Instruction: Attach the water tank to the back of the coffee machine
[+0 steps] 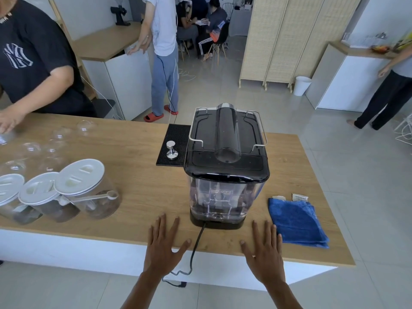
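Note:
The black coffee machine (pixel 225 134) stands on the wooden counter (pixel 142 188) with its back toward me. The clear water tank (pixel 219 197) sits upright against that back, under a dark lid. A black power cord (pixel 196 244) runs from the base over the counter's near edge. My left hand (pixel 166 244) lies flat on the counter left of the cord, fingers spread and holding nothing. My right hand (pixel 265 250) lies flat to the right of the machine's base, also spread and holding nothing. Neither hand touches the tank.
A folded blue cloth (pixel 297 221) lies right of my right hand. Three lidded glass jars (pixel 64 195) stand at the left, clear glasses behind them. A metal tamper (pixel 171 150) sits on a black mat (pixel 176 139). A person in a black shirt (pixel 33 63) leans at the far left.

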